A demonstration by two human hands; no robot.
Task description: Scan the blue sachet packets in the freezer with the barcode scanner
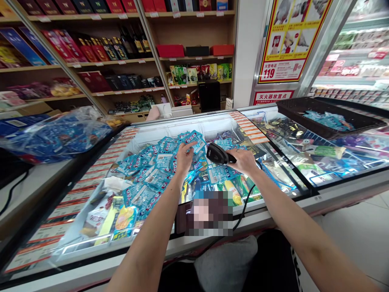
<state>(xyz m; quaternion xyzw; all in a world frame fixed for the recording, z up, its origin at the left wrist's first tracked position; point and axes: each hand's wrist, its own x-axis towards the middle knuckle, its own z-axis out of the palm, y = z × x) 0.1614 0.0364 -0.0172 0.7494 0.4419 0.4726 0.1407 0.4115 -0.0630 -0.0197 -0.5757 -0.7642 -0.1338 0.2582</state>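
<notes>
My right hand (244, 161) is wrapped round the handle of a black handheld barcode scanner (217, 154). The scanner's head points left, and its cable hangs down by my right wrist. My left hand (184, 157) is over a heap of blue snack packets (156, 176), its fingers apart and the index finger stretched to the right. That finger lies at a blue packet (198, 140) on the heap; whether it touches it I cannot tell. The heap rests on the glass top of a chest freezer (243, 227), with colourful frozen goods showing below.
To the left, a clear plastic bag (60, 134) full of blue packets lies on a counter. A dark tray (331, 129) with more blue packets sits on the freezer at right. Behind are shelves (121, 61) of boxes and bottles. A dark, pixelated object (182, 219) lies at the front edge.
</notes>
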